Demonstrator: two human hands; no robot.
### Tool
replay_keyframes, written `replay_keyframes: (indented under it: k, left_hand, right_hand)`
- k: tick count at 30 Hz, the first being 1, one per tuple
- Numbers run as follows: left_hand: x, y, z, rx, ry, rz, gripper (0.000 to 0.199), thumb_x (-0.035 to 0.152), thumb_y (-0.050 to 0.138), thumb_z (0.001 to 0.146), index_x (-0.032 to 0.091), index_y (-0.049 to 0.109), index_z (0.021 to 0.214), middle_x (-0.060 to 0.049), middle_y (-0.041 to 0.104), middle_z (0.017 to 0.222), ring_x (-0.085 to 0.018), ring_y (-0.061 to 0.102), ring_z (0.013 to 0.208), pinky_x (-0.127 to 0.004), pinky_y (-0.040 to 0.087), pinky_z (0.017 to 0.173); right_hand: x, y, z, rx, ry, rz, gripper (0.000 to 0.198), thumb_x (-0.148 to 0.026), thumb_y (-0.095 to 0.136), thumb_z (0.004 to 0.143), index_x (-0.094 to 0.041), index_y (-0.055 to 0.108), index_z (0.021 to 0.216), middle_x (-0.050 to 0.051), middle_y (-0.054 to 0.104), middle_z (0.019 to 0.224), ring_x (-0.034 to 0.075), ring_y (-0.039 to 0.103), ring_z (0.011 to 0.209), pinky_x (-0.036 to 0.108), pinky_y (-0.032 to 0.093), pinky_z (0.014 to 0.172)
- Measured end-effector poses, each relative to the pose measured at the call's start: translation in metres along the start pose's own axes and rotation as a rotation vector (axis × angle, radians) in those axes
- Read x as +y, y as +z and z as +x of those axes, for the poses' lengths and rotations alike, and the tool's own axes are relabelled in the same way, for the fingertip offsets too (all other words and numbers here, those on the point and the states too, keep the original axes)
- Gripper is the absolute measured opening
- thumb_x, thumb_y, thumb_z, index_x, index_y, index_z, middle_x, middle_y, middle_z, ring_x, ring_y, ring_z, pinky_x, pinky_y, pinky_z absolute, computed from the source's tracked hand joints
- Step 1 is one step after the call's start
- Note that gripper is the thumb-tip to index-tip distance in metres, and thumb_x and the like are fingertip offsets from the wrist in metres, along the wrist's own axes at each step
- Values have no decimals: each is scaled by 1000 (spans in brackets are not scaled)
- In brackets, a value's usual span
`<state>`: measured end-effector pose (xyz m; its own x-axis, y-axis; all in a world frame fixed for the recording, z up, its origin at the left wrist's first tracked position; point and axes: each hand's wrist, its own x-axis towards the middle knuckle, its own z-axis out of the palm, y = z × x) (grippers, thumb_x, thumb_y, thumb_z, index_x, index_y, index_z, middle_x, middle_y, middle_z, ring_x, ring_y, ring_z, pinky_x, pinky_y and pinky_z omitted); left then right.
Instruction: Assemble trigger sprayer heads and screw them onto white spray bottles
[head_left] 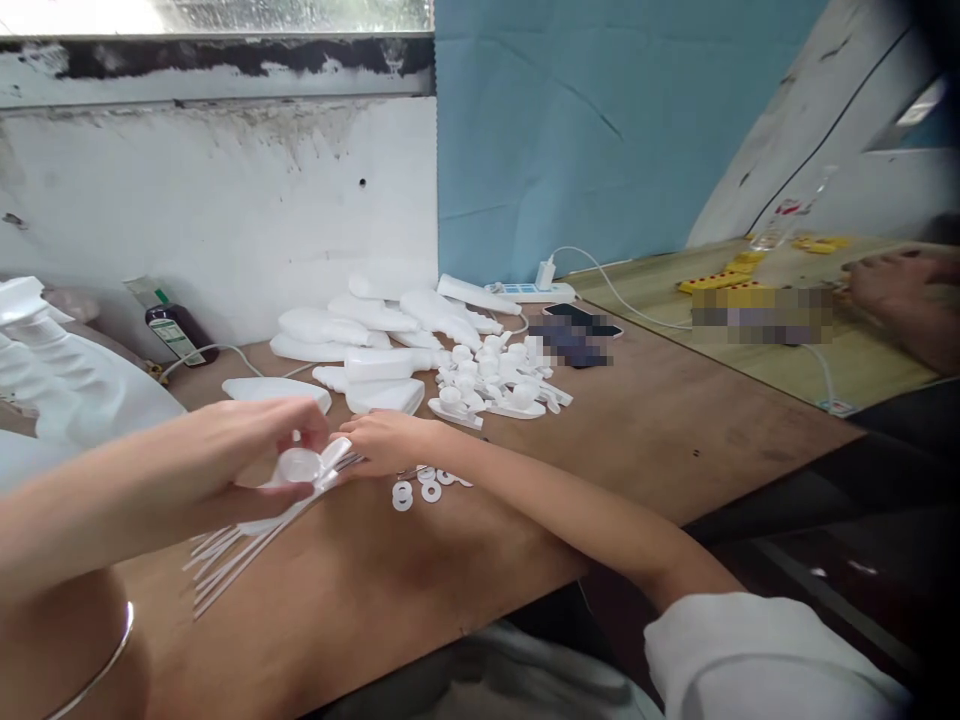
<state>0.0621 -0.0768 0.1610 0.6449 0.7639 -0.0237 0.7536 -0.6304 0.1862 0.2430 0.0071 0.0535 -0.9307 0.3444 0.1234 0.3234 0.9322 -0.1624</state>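
My left hand [281, 455] is closed around a white plastic spray head [301, 465], whose round collar faces up between thumb and fingers. Beside its lever end, my right hand [384, 440] has its fingers bent together; what they pinch, if anything, is hidden. Thin white tubes [240, 565] lie under the left hand and reach toward the right fingertips. Several flat white washers [431, 491] are scattered on the table just below my right wrist. A heap of white spray heads [495, 375] sits past my right forearm.
Flat white bottles [367, 330] are piled behind the hands on the brown table [420, 600]. A dark bottle [180, 335] leans at the wall. Farther right lie a phone [585, 320] and a power strip [529, 292]. Another person's hand [900, 290] rests over the adjoining table.
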Motion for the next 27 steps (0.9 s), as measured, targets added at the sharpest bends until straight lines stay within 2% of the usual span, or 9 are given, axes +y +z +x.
replay_keyframes:
  k: [3, 7, 10, 12, 16, 20, 24, 27]
  left_hand:
    - [14, 22, 12, -7, 11, -7, 22, 39, 47, 79, 20, 51, 91, -1, 54, 75, -15, 51, 66, -23, 34, 59]
    - [22, 41, 17, -90, 34, -44, 16, 33, 48, 79, 21, 50, 88, 0, 54, 78, -14, 50, 65, -22, 35, 58]
    - [21, 52, 21, -154, 58, -107, 12, 27, 50, 77, 21, 50, 87, 0, 55, 83, -13, 50, 67, -21, 36, 58]
    - [19, 62, 23, -127, 68, -172, 13, 25, 52, 76, 21, 50, 88, 0, 55, 83, -13, 51, 69, -21, 38, 60]
    - [9, 92, 22, 94, 118, -277, 15, 23, 55, 76, 21, 49, 90, -1, 57, 87, -13, 53, 74, -22, 42, 66]
    - [-5, 120, 19, 457, 157, -299, 14, 18, 56, 76, 20, 48, 87, -3, 57, 87, -13, 55, 76, -23, 45, 66]
    - [-12, 129, 16, 736, 150, -230, 21, 13, 61, 73, 19, 48, 89, -4, 57, 86, -14, 57, 76, -24, 47, 67]
    - [-11, 127, 14, 878, 152, -175, 26, 11, 64, 70, 19, 49, 89, -3, 57, 86, -13, 57, 76, -25, 47, 67]
  right_hand:
    - [2, -5, -30, 51, 82, 5, 22, -26, 45, 89, -14, 56, 103, 9, 63, 99, 19, 61, 86, 28, 45, 69]
    - [5, 10, -74, 114, 168, 32, 30, -32, 43, 90, -11, 55, 109, 11, 62, 106, 21, 60, 94, 31, 46, 79]
    - [7, 23, -92, 180, 203, 59, 44, -38, 44, 89, -10, 46, 123, 14, 50, 128, 23, 47, 116, 35, 39, 95]
    - [8, 27, -95, 178, 208, 95, 52, -42, 42, 89, -11, 39, 130, 13, 44, 133, 23, 42, 122, 36, 35, 100]
    - [9, 26, -92, 139, 173, 176, 47, -42, 40, 90, -15, 44, 128, 11, 48, 131, 22, 41, 123, 37, 32, 102]
    - [5, 19, -98, 142, 103, 318, 33, -32, 37, 93, -16, 58, 113, 8, 62, 114, 17, 54, 108, 29, 40, 92]
    - [2, 14, -103, 184, 124, 409, 33, -29, 36, 93, -14, 62, 106, 6, 68, 95, 14, 62, 87, 25, 45, 78]
    - [1, 15, -101, 218, 143, 420, 34, -30, 37, 93, -14, 56, 115, 8, 63, 110, 15, 58, 100, 27, 43, 86]
